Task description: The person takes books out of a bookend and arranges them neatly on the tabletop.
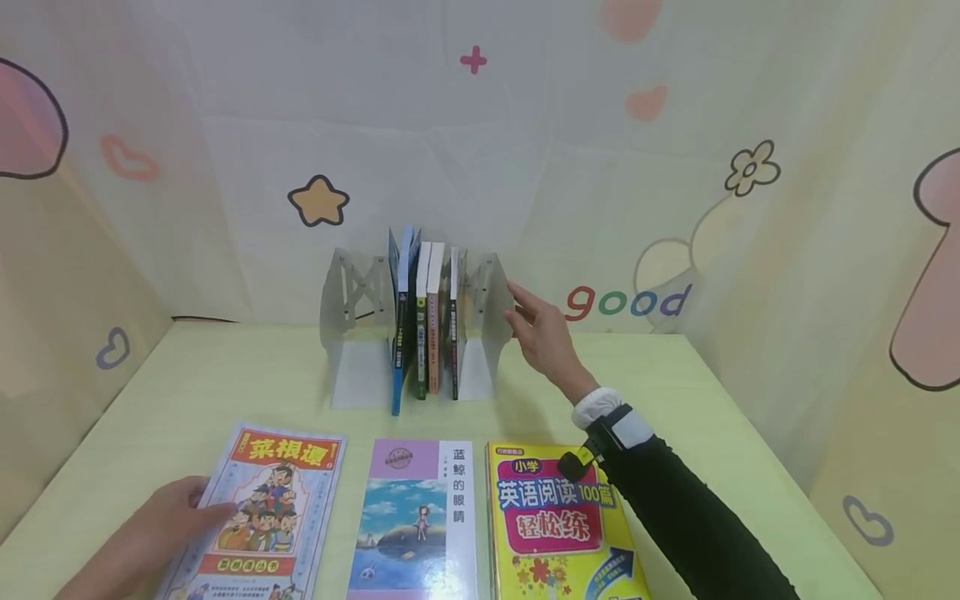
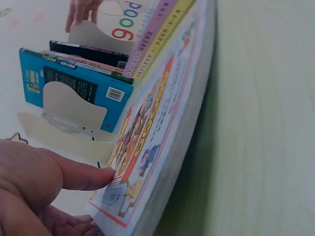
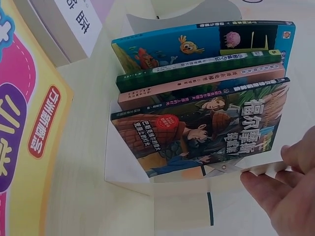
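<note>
My left hand (image 1: 176, 517) grips a comic-style book (image 1: 281, 500) by its left edge, thumb on the cover and fingers curled beneath. In the left wrist view that book (image 2: 162, 123) is tilted, one side raised off the table. At the back stands a white metal extendable book rack (image 1: 360, 375) with several upright books between its end panels. My right hand (image 1: 543, 337) is at the rack's right end panel (image 1: 495, 312). In the right wrist view, the thumb and fingers (image 3: 263, 189) pinch that panel's edge, beside a dark-covered detective book (image 3: 206, 128).
A purple-and-white book (image 1: 420, 533) lies in the front middle. Right of it is a yellow English reading book (image 1: 555, 525), partly under my right sleeve (image 1: 675, 508). A patterned cloth (image 1: 450, 150) hangs behind the pale table (image 1: 247, 375).
</note>
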A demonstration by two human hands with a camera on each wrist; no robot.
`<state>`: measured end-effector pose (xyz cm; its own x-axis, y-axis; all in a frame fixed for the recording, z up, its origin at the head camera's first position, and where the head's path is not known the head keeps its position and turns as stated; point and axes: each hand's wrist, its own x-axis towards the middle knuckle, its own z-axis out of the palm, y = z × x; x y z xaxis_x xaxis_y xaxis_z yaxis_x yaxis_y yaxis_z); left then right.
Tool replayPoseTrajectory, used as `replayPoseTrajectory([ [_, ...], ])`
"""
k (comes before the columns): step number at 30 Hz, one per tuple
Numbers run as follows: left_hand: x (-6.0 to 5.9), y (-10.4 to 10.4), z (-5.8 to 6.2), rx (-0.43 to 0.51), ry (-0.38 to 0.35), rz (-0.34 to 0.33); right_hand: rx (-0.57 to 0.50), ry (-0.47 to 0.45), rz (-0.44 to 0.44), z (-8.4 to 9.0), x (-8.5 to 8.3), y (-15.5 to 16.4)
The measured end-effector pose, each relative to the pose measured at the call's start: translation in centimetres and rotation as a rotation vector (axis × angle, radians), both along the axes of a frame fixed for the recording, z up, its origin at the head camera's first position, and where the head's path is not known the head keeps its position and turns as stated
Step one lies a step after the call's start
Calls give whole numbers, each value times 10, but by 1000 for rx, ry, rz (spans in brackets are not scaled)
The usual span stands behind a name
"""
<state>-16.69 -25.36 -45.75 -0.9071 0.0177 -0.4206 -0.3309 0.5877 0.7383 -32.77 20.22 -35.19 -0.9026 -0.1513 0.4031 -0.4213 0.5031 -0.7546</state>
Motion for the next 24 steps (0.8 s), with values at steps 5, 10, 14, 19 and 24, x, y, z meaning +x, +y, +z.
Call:
replayPoseTrajectory([
  [5, -2, -1, -1, -215, 7, -34, -5, 16, 16, 1, -2, 0],
  [10, -1, 2, -1, -348, 1, -60, -7, 7, 13, 1, -2, 1],
  [14, 2, 9, 5, -441, 25, -77, -15, 1, 14, 0, -2, 1],
  [19, 6, 16, 11, -530, 74, -108, 0, 6, 8, -1, -2, 1],
  [24, 7, 19, 13, -566, 98, -114, 3, 7, 13, -3, -2, 2],
])
